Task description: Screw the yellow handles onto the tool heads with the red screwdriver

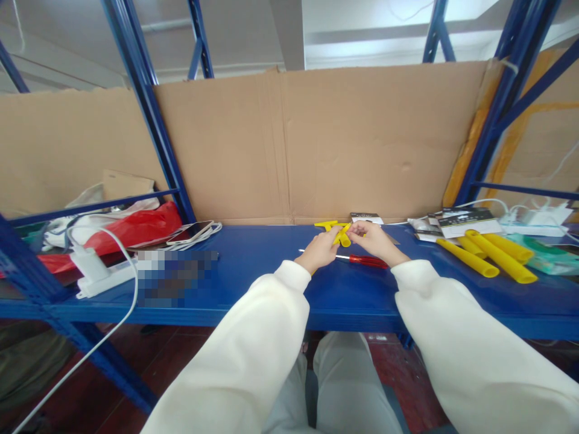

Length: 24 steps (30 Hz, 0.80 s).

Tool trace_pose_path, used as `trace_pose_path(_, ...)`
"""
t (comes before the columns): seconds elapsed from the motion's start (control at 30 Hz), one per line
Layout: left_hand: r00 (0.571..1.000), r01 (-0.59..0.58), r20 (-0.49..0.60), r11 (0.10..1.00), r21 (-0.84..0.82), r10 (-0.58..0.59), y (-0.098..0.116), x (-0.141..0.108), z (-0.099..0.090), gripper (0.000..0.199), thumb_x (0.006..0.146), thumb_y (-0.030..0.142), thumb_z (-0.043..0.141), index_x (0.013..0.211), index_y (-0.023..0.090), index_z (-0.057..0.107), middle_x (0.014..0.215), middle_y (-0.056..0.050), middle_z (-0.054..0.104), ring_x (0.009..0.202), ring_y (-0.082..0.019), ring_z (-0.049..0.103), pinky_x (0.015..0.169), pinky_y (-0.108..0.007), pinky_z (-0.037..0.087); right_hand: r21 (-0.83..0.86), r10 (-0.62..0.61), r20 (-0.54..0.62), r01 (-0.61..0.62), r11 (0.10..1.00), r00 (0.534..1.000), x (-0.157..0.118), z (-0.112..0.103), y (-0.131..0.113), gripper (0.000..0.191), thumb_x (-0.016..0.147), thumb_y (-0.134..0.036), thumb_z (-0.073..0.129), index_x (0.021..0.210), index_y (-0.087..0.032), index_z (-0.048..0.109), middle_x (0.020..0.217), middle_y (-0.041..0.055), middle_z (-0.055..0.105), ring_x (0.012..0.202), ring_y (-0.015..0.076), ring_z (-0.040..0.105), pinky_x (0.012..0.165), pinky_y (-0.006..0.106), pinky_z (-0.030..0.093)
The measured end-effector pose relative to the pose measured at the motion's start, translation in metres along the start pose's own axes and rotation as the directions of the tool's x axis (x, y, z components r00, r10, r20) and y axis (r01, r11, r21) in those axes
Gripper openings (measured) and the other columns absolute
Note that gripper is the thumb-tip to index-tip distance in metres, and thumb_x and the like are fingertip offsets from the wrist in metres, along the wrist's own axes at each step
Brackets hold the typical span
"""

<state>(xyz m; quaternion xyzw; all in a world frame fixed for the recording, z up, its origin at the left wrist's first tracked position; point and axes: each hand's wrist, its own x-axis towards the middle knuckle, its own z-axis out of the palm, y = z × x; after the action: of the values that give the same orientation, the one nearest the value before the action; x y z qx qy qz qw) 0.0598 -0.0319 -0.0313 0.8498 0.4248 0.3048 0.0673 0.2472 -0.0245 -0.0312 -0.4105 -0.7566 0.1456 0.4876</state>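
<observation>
Near the back of the blue table, my left hand (318,250) has its fingers wrapped round a small yellow plastic piece (345,239). My right hand (371,239) meets that piece from the right, its thumb and fingertips pinched together; what lies between them is too small to make out. Another yellow part (324,225) rests just behind my left hand. Below the hands lies a screwdriver with a red handle (368,261), its shaft pointing left. Behind my right hand is a small black and white packet (365,217).
Several yellow tubes (511,265) and black and white packets (468,222) lie on the right. At the left are a phone (193,232), a red bag (138,229), and a white power strip (111,278) with a hanging cable. Cardboard (362,144) closes the back between blue posts.
</observation>
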Motion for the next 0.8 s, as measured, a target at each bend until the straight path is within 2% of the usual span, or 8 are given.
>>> trace_pose_path(0.13, 0.996, 0.064, -0.066, 0.997, -0.047, -0.067, -0.006, 0.002, -0.002, 0.054, 0.089, 0.009, 0.058, 0.142, 0.02, 0.053, 0.13, -0.013, 0.072, 0.124, -0.028, 0.067, 0.109, -0.043, 0.049, -0.058, 0.04, -0.028, -0.042, 0.997, 0.999, 0.005, -0.003, 0.012, 0.023, 0.078, -0.044, 0.063, 0.074, -0.021, 0.061, 0.074, 0.0038, 0.068, 0.071, 0.0182, 0.062, 0.073, 0.033, 0.053)
trace_pose_path(0.23, 0.99, 0.092, -0.095, 0.991, -0.102, -0.101, -0.01, 0.003, -0.003, 0.054, 0.09, 0.009, 0.059, 0.143, 0.018, 0.053, 0.132, -0.015, 0.071, 0.129, -0.028, 0.064, 0.11, -0.043, 0.048, -0.23, 0.163, -0.114, -0.186, 0.955, 0.98, 0.008, -0.02, 0.027, 0.015, 0.079, -0.034, 0.062, 0.074, -0.02, 0.063, 0.078, 0.007, 0.072, 0.077, 0.0207, 0.067, 0.076, 0.033, 0.053)
trace_pose_path(0.27, 0.99, 0.092, -0.097, 0.988, -0.121, -0.104, -0.012, 0.003, -0.004, 0.054, 0.089, 0.009, 0.059, 0.142, 0.019, 0.053, 0.132, -0.015, 0.071, 0.129, -0.028, 0.064, 0.11, -0.043, 0.049, -0.32, 0.227, -0.147, -0.263, 0.91, 0.963, 0.009, -0.028, 0.033, 0.012, 0.079, -0.029, 0.061, 0.074, -0.019, 0.065, 0.08, 0.0084, 0.074, 0.08, 0.0222, 0.069, 0.079, 0.033, 0.053)
trace_pose_path(0.33, 0.99, 0.086, -0.096, 0.984, -0.153, -0.101, -0.013, 0.003, -0.004, 0.053, 0.089, 0.009, 0.059, 0.141, 0.019, 0.054, 0.132, -0.014, 0.071, 0.13, -0.028, 0.063, 0.11, -0.042, 0.049, -0.49, 0.357, -0.232, -0.426, 0.761, 0.905, 0.007, -0.044, 0.044, 0.01, 0.078, -0.022, 0.06, 0.075, -0.019, 0.069, 0.084, 0.0113, 0.076, 0.089, 0.0268, 0.072, 0.083, 0.035, 0.053)
trace_pose_path(0.43, 0.992, 0.072, -0.094, 0.982, -0.172, -0.089, -0.012, 0.003, -0.004, 0.05, 0.088, 0.009, 0.061, 0.137, 0.018, 0.056, 0.132, -0.015, 0.071, 0.129, -0.028, 0.064, 0.11, -0.043, 0.049, -0.619, 0.492, -0.282, -0.548, 0.562, 0.823, 0.002, -0.062, 0.058, 0.012, 0.078, -0.019, 0.062, 0.078, -0.019, 0.074, 0.088, 0.0132, 0.077, 0.095, 0.0303, 0.073, 0.082, 0.036, 0.053)
trace_pose_path(0.5, 0.992, 0.071, -0.095, 0.982, -0.175, -0.088, -0.012, 0.003, -0.004, 0.049, 0.087, 0.009, 0.061, 0.135, 0.019, 0.058, 0.13, -0.014, 0.072, 0.127, -0.028, 0.065, 0.11, -0.043, 0.049, -0.658, 0.519, -0.275, -0.552, 0.512, 0.809, -0.001, -0.065, 0.064, 0.012, 0.077, -0.019, 0.063, 0.079, -0.02, 0.075, 0.087, 0.0128, 0.077, 0.094, 0.0301, 0.074, 0.081, 0.036, 0.054)
trace_pose_path(0.67, 0.99, 0.086, -0.097, 0.982, -0.171, -0.104, -0.01, 0.004, -0.004, 0.047, 0.088, 0.011, 0.062, 0.134, 0.021, 0.059, 0.126, -0.012, 0.074, 0.124, -0.028, 0.066, 0.109, -0.044, 0.05, -0.714, 0.498, -0.229, -0.492, 0.498, 0.836, -0.001, -0.061, 0.069, 0.013, 0.077, -0.018, 0.064, 0.08, -0.021, 0.076, 0.085, 0.0124, 0.076, 0.093, 0.0291, 0.073, 0.083, 0.039, 0.054)
trace_pose_path(0.8, 0.992, 0.081, -0.082, 0.982, -0.171, -0.096, -0.009, 0.003, -0.006, 0.049, 0.088, 0.009, 0.061, 0.136, 0.018, 0.058, 0.129, -0.015, 0.072, 0.128, -0.029, 0.065, 0.11, -0.044, 0.049, -0.703, 0.537, -0.238, -0.525, 0.48, 0.809, 0.0, -0.059, 0.065, 0.017, 0.081, -0.019, 0.062, 0.085, -0.02, 0.078, 0.092, 0.0148, 0.077, 0.098, 0.0305, 0.073, 0.086, 0.041, 0.054)
